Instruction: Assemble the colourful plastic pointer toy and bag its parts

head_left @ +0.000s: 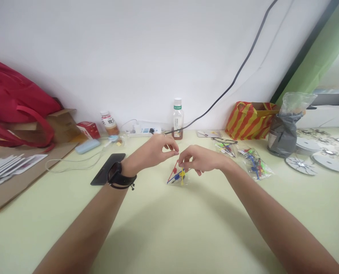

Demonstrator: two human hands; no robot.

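A small clear plastic bag with red, blue and yellow plastic pieces in it is in front of me at the middle of the table. My right hand pinches its upper part between thumb and fingers. Just up and to the left, my left hand has thumb and forefinger pressed together, the tips almost meeting those of the right hand. Whether the left fingertips grip the bag's edge is too small to see. A black watch is on the left wrist.
Two more bags of coloured pieces, one nearer, lie to the right beside a grey bag and white discs. A drink bottle stands by the wall. At left are a black tablet-like slab, a cable and cardboard.
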